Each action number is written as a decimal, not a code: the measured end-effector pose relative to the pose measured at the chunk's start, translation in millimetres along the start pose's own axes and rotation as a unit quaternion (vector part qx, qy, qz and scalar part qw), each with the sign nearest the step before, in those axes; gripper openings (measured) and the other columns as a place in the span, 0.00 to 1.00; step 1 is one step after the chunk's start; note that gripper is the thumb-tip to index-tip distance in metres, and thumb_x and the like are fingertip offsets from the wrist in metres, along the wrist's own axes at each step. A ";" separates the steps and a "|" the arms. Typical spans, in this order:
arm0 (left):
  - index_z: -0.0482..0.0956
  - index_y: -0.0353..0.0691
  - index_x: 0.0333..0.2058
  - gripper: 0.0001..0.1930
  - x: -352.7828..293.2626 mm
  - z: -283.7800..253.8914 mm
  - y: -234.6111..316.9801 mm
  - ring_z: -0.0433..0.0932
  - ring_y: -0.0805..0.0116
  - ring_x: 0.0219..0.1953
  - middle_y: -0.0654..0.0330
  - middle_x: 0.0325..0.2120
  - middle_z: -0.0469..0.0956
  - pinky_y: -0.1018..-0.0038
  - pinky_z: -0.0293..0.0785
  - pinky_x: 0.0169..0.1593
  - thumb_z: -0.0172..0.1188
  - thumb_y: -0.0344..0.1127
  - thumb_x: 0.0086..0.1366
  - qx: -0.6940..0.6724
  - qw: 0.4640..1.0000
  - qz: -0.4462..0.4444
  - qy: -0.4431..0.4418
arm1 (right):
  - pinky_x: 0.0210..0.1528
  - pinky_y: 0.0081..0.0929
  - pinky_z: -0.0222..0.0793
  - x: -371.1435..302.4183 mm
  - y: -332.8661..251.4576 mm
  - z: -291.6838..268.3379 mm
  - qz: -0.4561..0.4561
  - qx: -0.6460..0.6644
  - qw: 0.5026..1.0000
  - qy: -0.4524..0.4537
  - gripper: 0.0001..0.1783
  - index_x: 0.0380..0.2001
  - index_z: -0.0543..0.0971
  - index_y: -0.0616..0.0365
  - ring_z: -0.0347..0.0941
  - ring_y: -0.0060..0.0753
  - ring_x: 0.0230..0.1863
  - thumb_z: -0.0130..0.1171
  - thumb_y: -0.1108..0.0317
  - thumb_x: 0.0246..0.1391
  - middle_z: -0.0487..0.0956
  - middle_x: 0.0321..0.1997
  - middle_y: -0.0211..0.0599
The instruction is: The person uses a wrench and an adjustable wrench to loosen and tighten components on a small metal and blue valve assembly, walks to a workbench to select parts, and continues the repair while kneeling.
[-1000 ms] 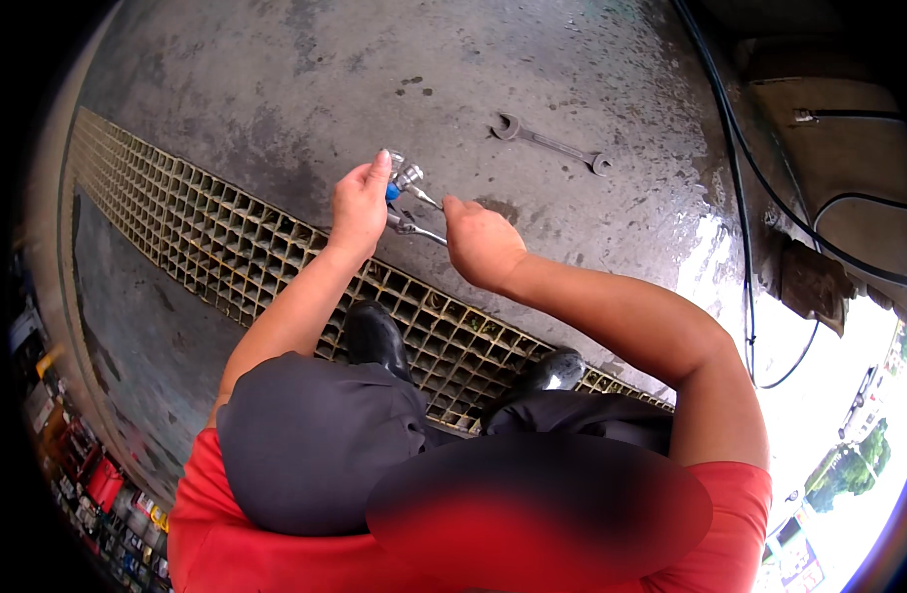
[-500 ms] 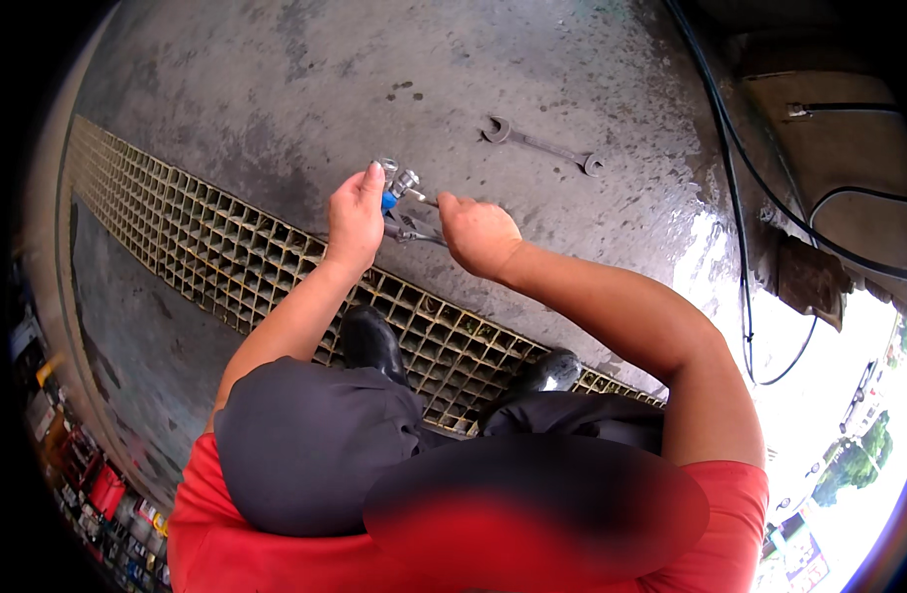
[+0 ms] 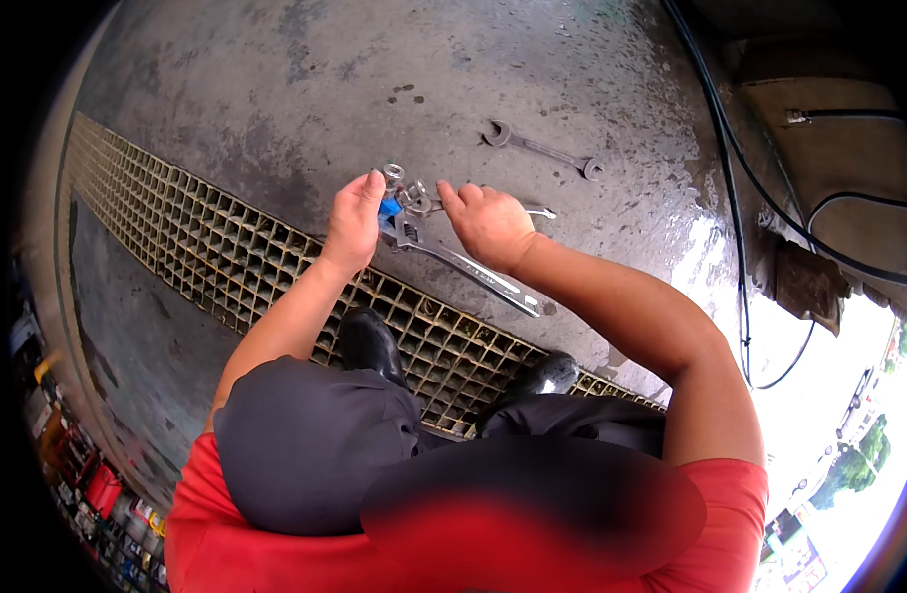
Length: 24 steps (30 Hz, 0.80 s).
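My left hand (image 3: 355, 222) is closed around a small metal fitting with a blue part (image 3: 390, 207), and a silver ring-like end (image 3: 393, 172) stands out above the thumb. A slim wrench (image 3: 543, 211) runs under my right hand (image 3: 488, 225); its ring end meets the fitting and its other end sticks out to the right. My right fingers are curled over this wrench, the index finger partly stretched. Just below, an adjustable wrench (image 3: 468, 271) has its jaw beside the blue part and its handle slanting to the lower right. Whether the jaw grips the fitting, I cannot tell.
An open-ended wrench (image 3: 542, 149) lies on the grey concrete floor (image 3: 305, 79) beyond my right hand. A yellowish floor grating (image 3: 226, 259) crosses diagonally under my black shoes (image 3: 371, 346). Black hoses (image 3: 735, 178) hang at the right. Assorted goods stand at the far left.
My right hand has shifted slightly right, its index finger less curled. The adjustable wrench's handle and the slim wrench's far end have come into view. My left hand has stayed nearly in place.
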<state>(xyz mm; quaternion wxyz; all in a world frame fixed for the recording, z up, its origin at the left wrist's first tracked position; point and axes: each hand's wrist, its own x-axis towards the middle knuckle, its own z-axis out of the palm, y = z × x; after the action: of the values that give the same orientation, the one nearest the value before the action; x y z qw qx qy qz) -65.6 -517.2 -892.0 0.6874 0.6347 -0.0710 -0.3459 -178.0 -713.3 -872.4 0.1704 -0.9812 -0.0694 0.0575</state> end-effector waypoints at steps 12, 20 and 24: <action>0.73 0.39 0.38 0.25 -2.1 8.4 25.8 0.79 0.67 0.32 0.58 0.31 0.79 0.72 0.76 0.38 0.44 0.58 0.72 -0.168 0.978 -0.121 0.033 | 0.26 0.38 0.74 3.1 1.4 -8.5 -0.021 -0.009 0.999 0.044 0.26 0.56 0.71 0.61 0.77 0.42 0.25 0.54 0.66 0.53 0.76 0.30 0.40; 0.73 0.40 0.37 0.24 -3.1 5.4 31.3 0.79 0.64 0.29 0.58 0.28 0.78 0.66 0.78 0.36 0.47 0.59 0.70 -0.271 0.941 -0.200 0.028 | 0.29 0.38 0.76 6.6 -8.0 -11.0 -0.016 -0.014 1.000 -0.010 0.28 0.58 0.68 0.65 0.80 0.45 0.30 0.50 0.68 0.52 0.78 0.34 0.47; 0.74 0.43 0.37 0.23 -2.8 10.7 36.1 0.79 0.65 0.29 0.60 0.28 0.79 0.64 0.80 0.36 0.48 0.60 0.70 -0.266 0.933 -0.229 0.073 | 0.29 0.41 0.76 4.5 -16.8 -26.7 0.032 0.071 0.995 -0.065 0.31 0.60 0.65 0.66 0.80 0.48 0.32 0.50 0.66 0.53 0.78 0.37 0.50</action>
<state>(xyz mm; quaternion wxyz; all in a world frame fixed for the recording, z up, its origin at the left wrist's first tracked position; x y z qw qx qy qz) -59.6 -526.1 -855.7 0.7365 0.4509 0.2216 -0.4529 -171.9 -705.7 -842.0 0.2330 -0.9625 -0.0451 0.1314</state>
